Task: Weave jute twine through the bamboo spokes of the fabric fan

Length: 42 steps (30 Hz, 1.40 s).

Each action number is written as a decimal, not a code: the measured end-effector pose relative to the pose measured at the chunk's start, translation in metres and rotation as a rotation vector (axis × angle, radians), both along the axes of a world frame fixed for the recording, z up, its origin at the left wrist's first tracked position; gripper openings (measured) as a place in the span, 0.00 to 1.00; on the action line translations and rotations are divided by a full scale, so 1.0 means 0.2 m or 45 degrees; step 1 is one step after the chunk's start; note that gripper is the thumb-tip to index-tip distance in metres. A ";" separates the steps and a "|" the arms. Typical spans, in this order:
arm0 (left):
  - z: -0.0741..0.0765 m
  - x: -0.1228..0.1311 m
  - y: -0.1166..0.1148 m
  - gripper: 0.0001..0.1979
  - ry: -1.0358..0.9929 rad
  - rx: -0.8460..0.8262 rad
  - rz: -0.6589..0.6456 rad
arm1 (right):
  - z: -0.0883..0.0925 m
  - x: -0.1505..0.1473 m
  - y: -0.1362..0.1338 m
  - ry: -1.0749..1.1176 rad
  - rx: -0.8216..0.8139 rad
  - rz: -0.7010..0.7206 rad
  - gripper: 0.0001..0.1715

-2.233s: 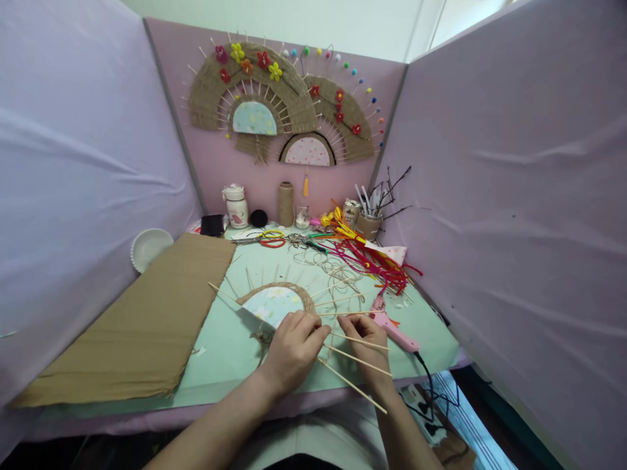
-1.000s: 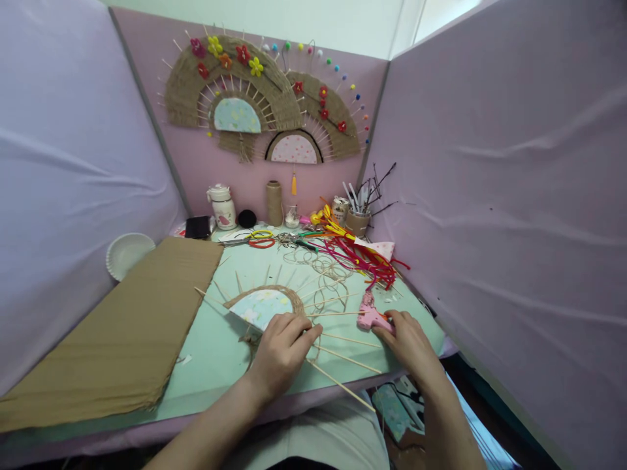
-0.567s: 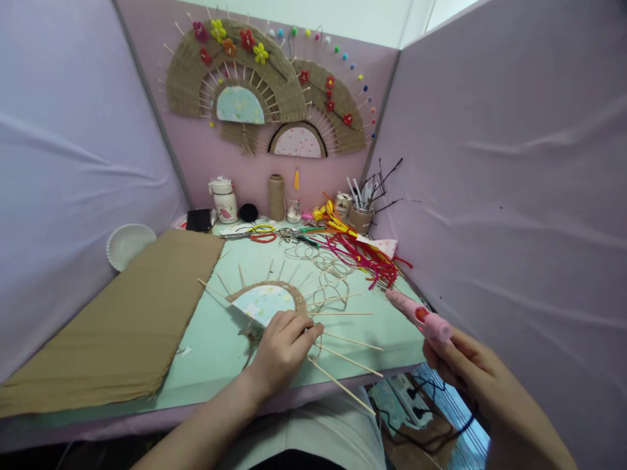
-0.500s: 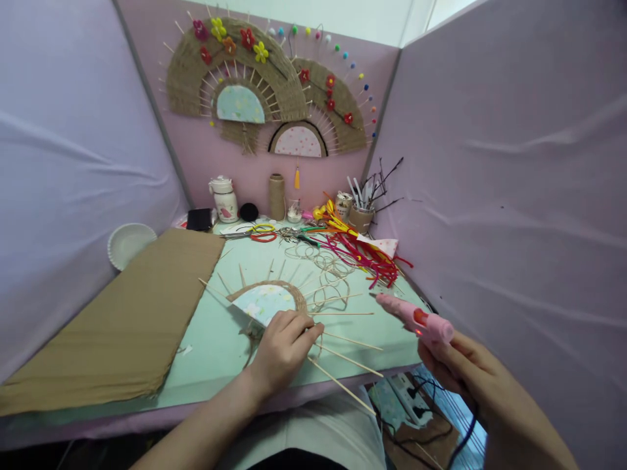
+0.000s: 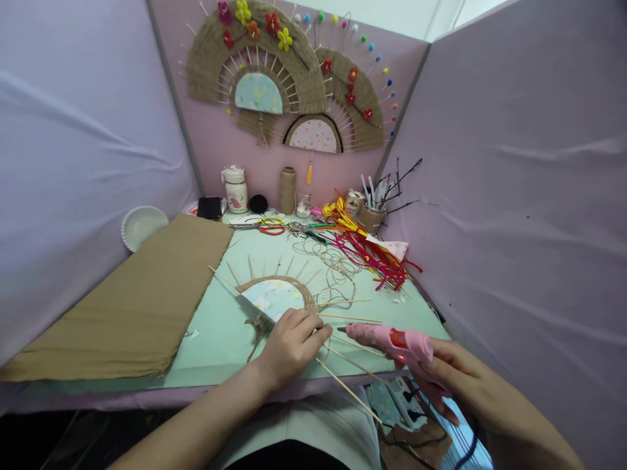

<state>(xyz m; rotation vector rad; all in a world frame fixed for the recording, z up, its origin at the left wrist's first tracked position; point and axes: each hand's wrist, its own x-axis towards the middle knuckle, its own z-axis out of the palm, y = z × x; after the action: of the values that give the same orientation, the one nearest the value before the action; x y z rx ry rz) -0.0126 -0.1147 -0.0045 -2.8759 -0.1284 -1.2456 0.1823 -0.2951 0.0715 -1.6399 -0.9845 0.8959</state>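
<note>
My left hand (image 5: 296, 346) is closed on the right end of a small half-round fan (image 5: 274, 297), its thumb and fingers pinched at the twine-wrapped rim. Pale blue floral fabric covers the fan's middle, and thin wooden sticks (image 5: 350, 391) radiate from the twine band. What lies under the fingertips is hidden. In my right hand (image 5: 455, 375) is a pink hot glue gun (image 5: 392, 343), gripped by its handle with a red light showing. Its metal nozzle points left, just to the right of my left fingertips and above the sticks.
A cardboard sheet (image 5: 127, 300) covers the table's left side. Behind the fan lie loose twine (image 5: 337, 261), scissors (image 5: 272, 226) and red and yellow pipe cleaners (image 5: 377, 258). A twine spool (image 5: 288, 189) and white bottle (image 5: 236, 190) stand at the back. A power strip (image 5: 406, 405) sits below the table edge.
My right hand has brought the glue gun leftward, so its nozzle is now close to my left fingertips. My left hand keeps its hold on the fan. The whole view has shifted slightly.
</note>
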 end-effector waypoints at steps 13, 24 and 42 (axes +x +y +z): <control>0.00 -0.01 0.00 0.10 -0.023 0.014 -0.004 | 0.04 0.04 0.03 -0.274 -0.245 0.185 0.26; 0.00 0.00 -0.01 0.10 -0.015 0.015 0.008 | 0.05 0.04 0.06 -0.273 -0.300 0.228 0.29; 0.00 0.00 -0.01 0.09 -0.031 0.032 0.024 | 0.05 0.02 0.05 -0.047 -0.402 0.336 0.31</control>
<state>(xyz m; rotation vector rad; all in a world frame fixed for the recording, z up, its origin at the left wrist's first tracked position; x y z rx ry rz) -0.0123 -0.1161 -0.0037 -2.8326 -0.1388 -1.2702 0.1872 -0.2854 0.0819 -1.8195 -1.1484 1.2539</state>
